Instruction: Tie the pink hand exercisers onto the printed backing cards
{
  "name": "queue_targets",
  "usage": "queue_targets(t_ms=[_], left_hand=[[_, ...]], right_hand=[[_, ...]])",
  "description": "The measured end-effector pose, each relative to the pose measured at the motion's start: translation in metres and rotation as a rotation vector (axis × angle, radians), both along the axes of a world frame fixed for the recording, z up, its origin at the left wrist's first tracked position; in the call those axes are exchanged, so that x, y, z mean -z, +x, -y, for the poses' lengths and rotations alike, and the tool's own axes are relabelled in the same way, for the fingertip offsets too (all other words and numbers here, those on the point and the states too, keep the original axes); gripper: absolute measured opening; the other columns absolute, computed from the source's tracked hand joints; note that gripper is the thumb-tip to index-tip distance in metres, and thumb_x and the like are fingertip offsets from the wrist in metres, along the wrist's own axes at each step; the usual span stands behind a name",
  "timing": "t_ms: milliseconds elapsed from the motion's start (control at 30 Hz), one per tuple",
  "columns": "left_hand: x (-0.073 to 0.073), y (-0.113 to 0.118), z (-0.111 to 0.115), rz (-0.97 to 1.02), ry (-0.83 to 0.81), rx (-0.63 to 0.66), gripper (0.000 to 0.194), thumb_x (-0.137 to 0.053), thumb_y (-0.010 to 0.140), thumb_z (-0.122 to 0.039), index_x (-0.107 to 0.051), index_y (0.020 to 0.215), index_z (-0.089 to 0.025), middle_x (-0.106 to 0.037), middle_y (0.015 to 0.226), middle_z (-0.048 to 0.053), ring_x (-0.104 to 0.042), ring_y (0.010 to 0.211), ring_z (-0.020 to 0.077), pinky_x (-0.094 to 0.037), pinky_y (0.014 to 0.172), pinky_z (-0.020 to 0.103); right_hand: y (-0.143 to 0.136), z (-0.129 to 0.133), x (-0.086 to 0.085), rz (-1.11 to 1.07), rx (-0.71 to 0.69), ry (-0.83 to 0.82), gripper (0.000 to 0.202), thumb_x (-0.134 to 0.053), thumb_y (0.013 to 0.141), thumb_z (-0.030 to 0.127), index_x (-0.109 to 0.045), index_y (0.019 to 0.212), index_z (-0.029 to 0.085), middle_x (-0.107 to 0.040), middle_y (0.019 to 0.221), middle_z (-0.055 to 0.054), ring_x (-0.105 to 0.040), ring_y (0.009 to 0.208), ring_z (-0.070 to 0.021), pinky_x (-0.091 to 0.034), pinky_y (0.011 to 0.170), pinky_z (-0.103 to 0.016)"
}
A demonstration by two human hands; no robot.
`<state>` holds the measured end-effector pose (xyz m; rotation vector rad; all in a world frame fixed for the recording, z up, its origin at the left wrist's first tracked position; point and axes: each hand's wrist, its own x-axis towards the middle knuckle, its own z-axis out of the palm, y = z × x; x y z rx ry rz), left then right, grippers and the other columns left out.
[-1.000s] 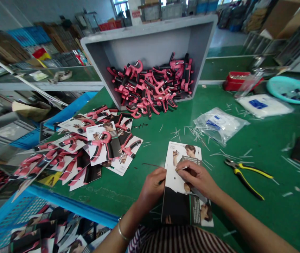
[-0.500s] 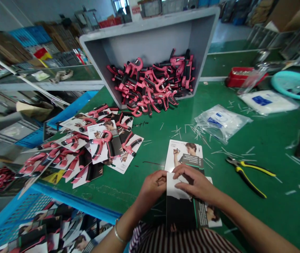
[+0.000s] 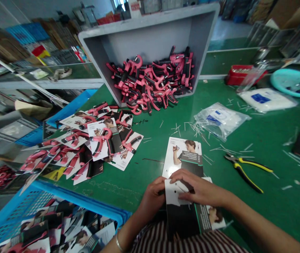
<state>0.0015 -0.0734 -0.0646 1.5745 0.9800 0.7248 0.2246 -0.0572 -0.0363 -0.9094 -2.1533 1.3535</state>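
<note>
A printed packaging card (image 3: 181, 219), black below and white above with small punched holes, is upright near my body. My left hand (image 3: 153, 196) pinches its upper left edge, fingertips partly behind it. My right hand (image 3: 198, 188) is curled over the card's top, index finger at the upper edge and thumb on the white face; whether a thin tie is between these fingers I cannot make out. Just beyond, more packaging cards (image 3: 173, 154) lie on the green table, partly covered by my hands.
A tilted grey bin (image 3: 150, 26) holds many pink-and-black hand grips (image 3: 152, 82). Carded grips (image 3: 103, 142) are piled at left, above a blue basket (image 3: 60, 195). To the right lie yellow-handled cutters (image 3: 241, 167), loose white ties (image 3: 196, 128) and a plastic bag (image 3: 219, 119).
The held card has tipped and dropped slightly, showing its punched holes more clearly. My right hand has shifted a little right and down. The view has shifted slightly.
</note>
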Motion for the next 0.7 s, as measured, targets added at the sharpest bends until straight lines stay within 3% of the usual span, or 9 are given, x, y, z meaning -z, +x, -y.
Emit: queue_targets(t_ms=[167, 267, 367, 433, 500, 600, 700], left_hand=[[0.003, 0.003, 0.009, 0.008, -0.051, -0.058, 0.018, -0.059, 0.083, -0.015, -0.075, 0.089, -0.019, -0.066, 0.091, 0.005, -0.06, 0.088, 0.0183, -0.047, 0.077, 0.025], [0.004, 0.006, 0.013, 0.13, -0.245, -0.148, 0.016, -0.066, 0.08, -0.022, -0.068, 0.095, -0.017, -0.067, 0.086, 0.005, -0.061, 0.08, 0.0171, -0.048, 0.071, 0.025], [-0.006, 0.004, 0.015, 0.323, -0.472, -0.166, 0.035, -0.07, 0.079, -0.029, -0.056, 0.108, -0.018, -0.068, 0.09, 0.005, -0.063, 0.077, 0.0168, -0.049, 0.07, 0.026], [-0.016, 0.001, 0.014, 0.366, -0.535, -0.157, 0.033, -0.063, 0.085, -0.035, -0.054, 0.111, -0.017, -0.068, 0.092, 0.006, -0.063, 0.08, 0.0168, -0.049, 0.073, 0.027], [-0.022, -0.001, 0.011, 0.303, -0.521, -0.181, 0.029, -0.055, 0.09, -0.038, -0.056, 0.108, -0.016, -0.066, 0.088, 0.005, -0.062, 0.078, 0.0152, -0.048, 0.072, 0.026], [-0.02, 0.001, -0.002, 0.096, -0.397, -0.254, 0.032, -0.063, 0.083, -0.041, -0.059, 0.102, -0.016, -0.064, 0.085, 0.002, -0.055, 0.063, 0.0104, -0.042, 0.057, 0.021], [-0.017, 0.006, -0.023, -0.007, -0.414, -0.086, 0.035, -0.07, 0.076, -0.041, -0.063, 0.097, -0.014, -0.064, 0.076, 0.0, -0.05, 0.052, 0.0094, -0.036, 0.048, 0.02]], right_hand=[[0.002, 0.006, 0.004, -0.015, 0.001, 0.016, 0.037, -0.06, 0.091, 0.022, -0.052, 0.127, 0.025, -0.054, 0.128, -0.007, -0.048, 0.122, -0.0183, -0.035, 0.108, -0.036], [0.002, 0.009, 0.006, -0.022, 0.026, 0.024, 0.035, -0.062, 0.09, 0.023, -0.054, 0.124, 0.024, -0.055, 0.128, -0.007, -0.05, 0.12, -0.019, -0.037, 0.107, -0.036], [0.001, 0.013, 0.009, -0.042, 0.06, 0.043, 0.013, -0.058, 0.093, 0.025, -0.063, 0.105, 0.023, -0.058, 0.122, -0.006, -0.054, 0.115, -0.0181, -0.04, 0.101, -0.034], [0.001, 0.016, 0.011, -0.064, 0.087, 0.046, 0.011, -0.054, 0.095, 0.026, -0.065, 0.095, 0.022, -0.06, 0.118, -0.006, -0.055, 0.112, -0.0174, -0.041, 0.099, -0.033], [0.0, 0.018, 0.014, -0.088, 0.108, 0.032, 0.013, -0.053, 0.096, 0.026, -0.066, 0.093, 0.021, -0.06, 0.118, -0.006, -0.056, 0.111, -0.0169, -0.042, 0.097, -0.032], [-0.003, 0.017, 0.016, -0.127, 0.13, -0.003, 0.013, -0.055, 0.095, 0.028, -0.066, 0.093, 0.021, -0.057, 0.125, -0.006, -0.055, 0.114, -0.0172, -0.042, 0.099, -0.032], [-0.003, 0.009, 0.008, -0.142, 0.159, 0.007, 0.012, -0.057, 0.094, 0.03, -0.065, 0.092, 0.022, -0.06, 0.121, -0.005, -0.056, 0.113, -0.0176, -0.042, 0.098, -0.033]])
